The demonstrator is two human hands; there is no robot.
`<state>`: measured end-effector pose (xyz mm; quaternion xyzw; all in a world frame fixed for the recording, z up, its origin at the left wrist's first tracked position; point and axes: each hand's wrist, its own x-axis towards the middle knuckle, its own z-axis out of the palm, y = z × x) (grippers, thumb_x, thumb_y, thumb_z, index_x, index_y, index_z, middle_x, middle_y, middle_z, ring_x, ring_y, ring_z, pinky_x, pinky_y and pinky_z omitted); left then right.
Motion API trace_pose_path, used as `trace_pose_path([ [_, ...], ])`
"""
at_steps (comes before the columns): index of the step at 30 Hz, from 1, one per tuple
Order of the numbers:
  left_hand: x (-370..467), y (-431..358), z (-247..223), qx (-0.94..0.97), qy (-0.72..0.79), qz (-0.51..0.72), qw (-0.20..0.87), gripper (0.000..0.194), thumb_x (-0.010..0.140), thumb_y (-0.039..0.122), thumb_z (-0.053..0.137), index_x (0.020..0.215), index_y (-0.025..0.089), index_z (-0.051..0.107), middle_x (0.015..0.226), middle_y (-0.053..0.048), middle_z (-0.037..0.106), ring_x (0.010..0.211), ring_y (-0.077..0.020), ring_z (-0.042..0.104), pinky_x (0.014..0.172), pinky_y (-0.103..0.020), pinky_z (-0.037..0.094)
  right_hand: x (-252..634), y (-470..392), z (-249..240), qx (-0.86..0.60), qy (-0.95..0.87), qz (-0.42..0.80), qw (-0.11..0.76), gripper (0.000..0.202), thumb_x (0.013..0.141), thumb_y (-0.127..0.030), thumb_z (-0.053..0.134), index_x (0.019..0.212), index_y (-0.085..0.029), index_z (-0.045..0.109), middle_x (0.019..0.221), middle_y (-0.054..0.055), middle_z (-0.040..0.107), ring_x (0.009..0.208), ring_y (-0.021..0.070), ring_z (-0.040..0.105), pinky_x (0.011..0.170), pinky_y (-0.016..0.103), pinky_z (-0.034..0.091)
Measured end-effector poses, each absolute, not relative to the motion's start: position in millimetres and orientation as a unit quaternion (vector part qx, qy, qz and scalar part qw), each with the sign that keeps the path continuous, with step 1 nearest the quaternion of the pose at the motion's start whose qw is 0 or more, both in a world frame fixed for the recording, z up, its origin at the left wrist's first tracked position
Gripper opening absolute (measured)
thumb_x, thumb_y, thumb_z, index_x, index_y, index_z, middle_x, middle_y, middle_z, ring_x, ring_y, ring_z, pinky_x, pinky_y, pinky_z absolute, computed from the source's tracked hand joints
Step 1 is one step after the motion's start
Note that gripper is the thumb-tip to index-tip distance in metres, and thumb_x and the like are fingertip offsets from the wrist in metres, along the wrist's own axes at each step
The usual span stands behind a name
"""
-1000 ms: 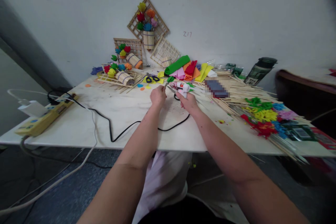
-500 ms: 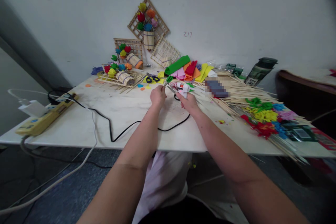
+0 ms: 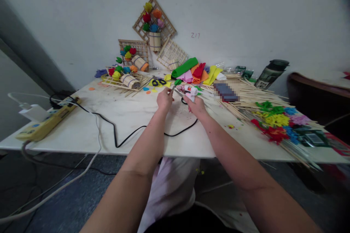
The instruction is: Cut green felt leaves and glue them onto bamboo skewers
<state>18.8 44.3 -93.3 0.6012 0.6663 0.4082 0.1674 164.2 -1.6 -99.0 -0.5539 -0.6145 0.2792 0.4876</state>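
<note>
My left hand (image 3: 165,99) pinches a thin stem with a small green felt piece (image 3: 177,82) at its upper end. Just right of it, my right hand (image 3: 197,107) is wrapped round the handle of a white glue gun (image 3: 191,91), whose patterned front points left toward the stem. Whether the nozzle touches the stem is too small to tell. From the glue gun a black cord (image 3: 180,133) runs across the white table (image 3: 136,116). Behind my hands lie a green felt roll (image 3: 185,67) and black-handled scissors (image 3: 159,82).
A yellow power strip (image 3: 49,119) lies at the left edge. Lattice frames (image 3: 133,50) with felt flowers stand at the back. Wooden sticks (image 3: 246,98), a phone (image 3: 225,91), a dark bottle (image 3: 271,74) and colourful felt strips (image 3: 276,120) occupy the right side.
The green felt piece at the stem's end has risen slightly and shows more fully beside the glue gun. My hands have hardly moved.
</note>
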Motion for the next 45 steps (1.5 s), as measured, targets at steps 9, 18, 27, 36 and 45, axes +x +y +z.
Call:
trace_pose_path([
  [9, 16.3, 46.6, -94.0, 0.598, 0.659, 0.423, 0.17, 0.029, 0.081, 0.037, 0.048, 0.092, 0.021, 0.069, 0.065, -0.004, 0.067, 0.064, -0.015, 0.059, 0.059, -0.024, 0.036, 162.7, -4.0, -98.8, -0.544, -0.611, 0.281, 0.501, 0.033, 0.073, -0.051, 0.055, 0.075, -0.019, 0.056, 0.042, -0.004, 0.046, 0.035, 0.0096, 0.044, 0.035, 0.02, 0.037],
  [18, 16.0, 45.9, -94.0, 0.611, 0.664, 0.406, 0.144, 0.035, 0.084, 0.038, 0.043, 0.097, 0.02, 0.069, 0.075, -0.007, 0.069, 0.072, -0.0166, 0.06, 0.059, -0.023, 0.036, 163.3, 2.3, -105.8, -0.545, -0.602, 0.288, 0.507, 0.04, 0.072, -0.056, 0.055, 0.079, -0.018, 0.058, 0.046, -0.004, 0.048, 0.035, 0.009, 0.044, 0.033, 0.02, 0.038],
  [27, 15.9, 46.4, -93.5, 0.617, 0.669, 0.384, 0.155, 0.035, 0.085, 0.039, 0.04, 0.095, 0.02, 0.068, 0.069, -0.005, 0.068, 0.071, -0.0161, 0.06, 0.062, -0.023, 0.038, 162.7, -2.4, -99.9, -0.558, -0.595, 0.292, 0.499, 0.04, 0.072, -0.056, 0.054, 0.078, -0.017, 0.058, 0.046, -0.003, 0.05, 0.036, 0.0086, 0.044, 0.034, 0.02, 0.038],
  [36, 16.7, 45.9, -92.1, 0.62, 0.673, 0.378, 0.142, 0.035, 0.085, 0.039, 0.039, 0.095, 0.021, 0.068, 0.07, -0.005, 0.068, 0.074, -0.0174, 0.061, 0.061, -0.024, 0.038, 162.4, -5.2, -96.5, -0.565, -0.593, 0.289, 0.495, 0.038, 0.073, -0.055, 0.053, 0.079, -0.018, 0.058, 0.042, -0.004, 0.047, 0.036, 0.0102, 0.045, 0.035, 0.021, 0.038],
  [45, 17.4, 44.7, -91.0, 0.619, 0.675, 0.373, 0.151, 0.035, 0.086, 0.039, 0.039, 0.094, 0.021, 0.067, 0.072, -0.006, 0.069, 0.075, -0.018, 0.061, 0.062, -0.025, 0.039, 162.2, -2.2, -99.0, -0.563, -0.598, 0.278, 0.499, 0.038, 0.072, -0.055, 0.054, 0.08, -0.018, 0.057, 0.046, -0.004, 0.049, 0.036, 0.0094, 0.045, 0.035, 0.02, 0.038],
])
